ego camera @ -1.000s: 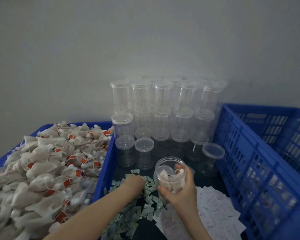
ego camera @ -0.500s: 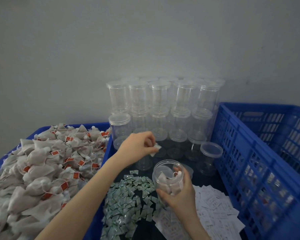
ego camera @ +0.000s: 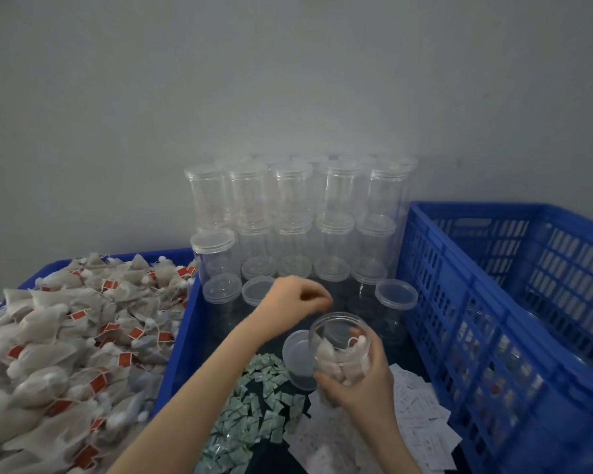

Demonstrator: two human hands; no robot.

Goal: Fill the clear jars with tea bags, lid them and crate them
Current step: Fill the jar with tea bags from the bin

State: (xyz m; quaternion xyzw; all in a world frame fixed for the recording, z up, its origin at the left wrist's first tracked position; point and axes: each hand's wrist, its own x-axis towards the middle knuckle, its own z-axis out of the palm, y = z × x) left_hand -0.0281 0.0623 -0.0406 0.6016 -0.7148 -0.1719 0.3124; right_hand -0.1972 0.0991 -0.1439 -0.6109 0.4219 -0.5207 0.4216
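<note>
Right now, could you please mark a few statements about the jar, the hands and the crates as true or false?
1. The right hand grips an open jar with tea bags inside. True.
2. The held jar has its lid on. False: its mouth is open and uncovered.
3. The left hand is above the mouth of the held jar, fingers curled. True; whether it pinches anything cannot be told.
4. The loose tea bags are piled in the crate on the right. False: they fill the left crate; the right crate holds none that show.
5. The stacked empty jars stand against the wall. True.
</note>
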